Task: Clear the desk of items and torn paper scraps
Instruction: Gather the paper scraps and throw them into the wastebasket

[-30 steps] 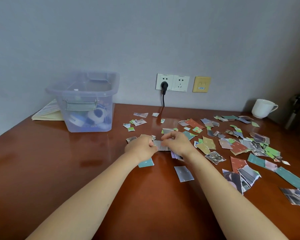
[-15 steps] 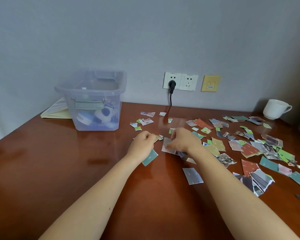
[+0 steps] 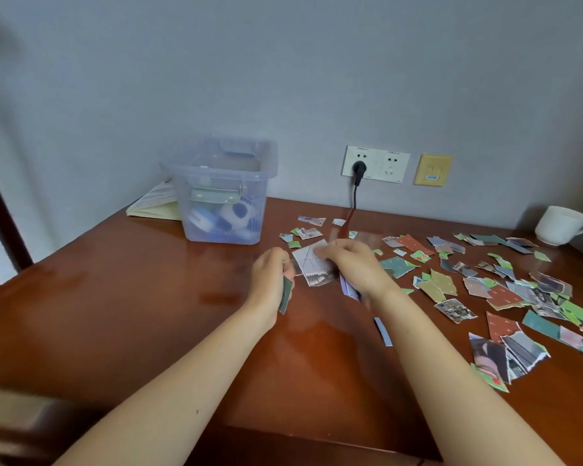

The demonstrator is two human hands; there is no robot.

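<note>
**Hands lifting a small sheaf of scraps**

Since half a second ago, both hands are coming up off the desk (image 3: 142, 314) with what they gathered. The grey scrap (image 3: 312, 264), which was lying flat between them, is now tilting up at the centre of the frame.

My left hand (image 3: 271, 274) is curling round a green scrap (image 3: 286, 295) and pinching the grey one's left edge. My right hand (image 3: 354, 267) is gripping its top edge, with purple scraps (image 3: 349, 289) tucked beneath the palm. Blur is hiding the exact finger placement.

Most of the loose scraps (image 3: 505, 290) are lying across the right half of the frame. The bin (image 3: 223, 196) is standing left of centre, against the wall.

I am judging this paper to be very light and limp, and glossy enough for the pieces to slide over one another. A pinch across the whole stack should be holding better than a grip on one corner.

Pieces flat on the polished wood are likely needing a fingertip sliding under an edge, or sweeping into a pile first. Tearing matters little here; dropping strays on the way to the bin is my main worry.
</note>
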